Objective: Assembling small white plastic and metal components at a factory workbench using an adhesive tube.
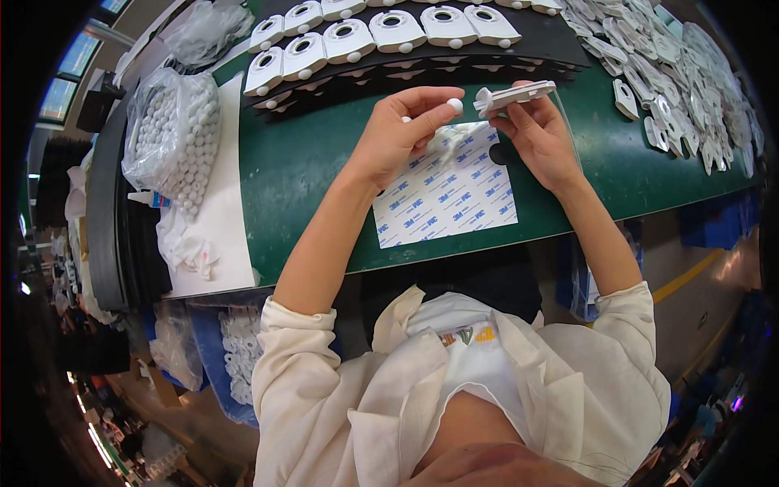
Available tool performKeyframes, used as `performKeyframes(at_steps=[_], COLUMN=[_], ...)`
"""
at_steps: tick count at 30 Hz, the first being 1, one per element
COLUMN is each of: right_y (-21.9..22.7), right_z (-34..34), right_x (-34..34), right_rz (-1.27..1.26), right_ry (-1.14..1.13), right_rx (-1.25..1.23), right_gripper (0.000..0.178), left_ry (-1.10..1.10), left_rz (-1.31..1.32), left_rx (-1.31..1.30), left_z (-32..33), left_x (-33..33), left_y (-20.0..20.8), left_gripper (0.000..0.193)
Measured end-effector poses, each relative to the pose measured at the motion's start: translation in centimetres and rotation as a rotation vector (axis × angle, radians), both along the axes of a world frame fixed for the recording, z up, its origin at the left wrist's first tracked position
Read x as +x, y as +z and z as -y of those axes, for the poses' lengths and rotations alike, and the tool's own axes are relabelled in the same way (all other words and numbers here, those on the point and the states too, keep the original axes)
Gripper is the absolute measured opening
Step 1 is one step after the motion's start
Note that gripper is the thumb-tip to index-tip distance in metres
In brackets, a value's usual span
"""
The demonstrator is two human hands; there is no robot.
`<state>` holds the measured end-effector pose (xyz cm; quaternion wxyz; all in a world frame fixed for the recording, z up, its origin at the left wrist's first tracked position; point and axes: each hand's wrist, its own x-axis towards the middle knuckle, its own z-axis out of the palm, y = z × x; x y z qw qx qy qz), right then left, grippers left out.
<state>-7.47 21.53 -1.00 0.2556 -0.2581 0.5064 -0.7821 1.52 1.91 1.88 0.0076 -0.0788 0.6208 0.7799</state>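
Between the thumb and forefinger of my left hand (pixel 385 138) is a small white ball (pixel 456 106). Another bit of white shows among the curled fingers, perhaps a second ball. My right hand (pixel 545 144) grips a flat white plastic part (pixel 519 95), turned edge-on, with a rounded knob-like end facing the ball. A short gap separates ball and part. Below both hands, a white sheet with repeated blue print (pixel 446 199) lies on the green tabletop (pixel 308 187).
Rows of white parts with round holes (pixel 396 28) stand on stacked black trays (pixel 535 55) at the back. A clear bag of white balls (pixel 174 122) sits at left on white board (pixel 223 243). Loose white parts (pixel 649 65) are heaped at right. Blue bins (pixel 215 357) stand below.
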Motion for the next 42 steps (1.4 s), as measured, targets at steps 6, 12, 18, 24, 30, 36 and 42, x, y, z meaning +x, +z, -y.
performKeyframes(at_steps=[6,12,18,24,30,36,42], right_y=[-0.1,-0.3,0.1,0.1,0.5,0.5,0.1], right_z=[0.0,0.0,0.2,0.2,0.2,0.0,0.1], right_x=[-0.1,-0.1,0.1,0.1,0.3,0.2,0.1], right_rz=[0.025,0.017,0.043,0.075,0.096,0.079,-0.027], right_ry=[0.023,0.015,-0.012,-0.006,-0.004,0.030,0.014], right_rx=[0.012,0.054,0.085,0.074,0.080,0.106,0.118], right_gripper=[0.029,0.027,0.024,0.022,0.026,0.030,0.029], left_ry=[0.004,-0.016,-0.007,0.026,0.082,0.104,0.197], left_rz=[-0.030,-0.022,-0.017,-0.054,-0.173,-0.310,-0.369], left_rx=[-0.008,0.057,0.058,-0.060,-0.291,-0.391,-0.375], left_z=[0.0,0.1,0.1,-0.2,0.0,-0.4,-0.5], left_x=[-0.1,-0.1,-0.1,0.0,-0.1,-0.1,-0.5], left_y=[-0.3,-0.3,-0.3,0.0,-0.4,-0.6,-1.2], left_gripper=[0.028,0.022,0.024,0.023,0.019,0.018,0.018])
